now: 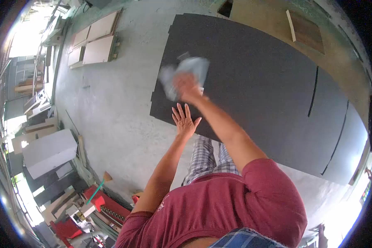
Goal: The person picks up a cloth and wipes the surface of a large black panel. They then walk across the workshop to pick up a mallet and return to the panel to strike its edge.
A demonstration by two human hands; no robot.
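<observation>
Left hand (186, 124) open, spread flat on the dark panel (252, 82) near its edge, right at the clock's centre. Just above, towards twelve, the right hand (187, 86) is a blur on a pale cloth (198, 68); gripping or merely pressing, I can't tell! The panel sweeps from twelve round to nearly four. The danger, I'd say: hard pressure near that rim could tip or slide it, and loose cloth could snag the notched side at eleven. Dark lines (313, 90) sit near three. Farther out, a brown board (308, 35) at two, pale boards (98, 50) past ten, a pale box (49, 151) before nine, none blocking the hands.
</observation>
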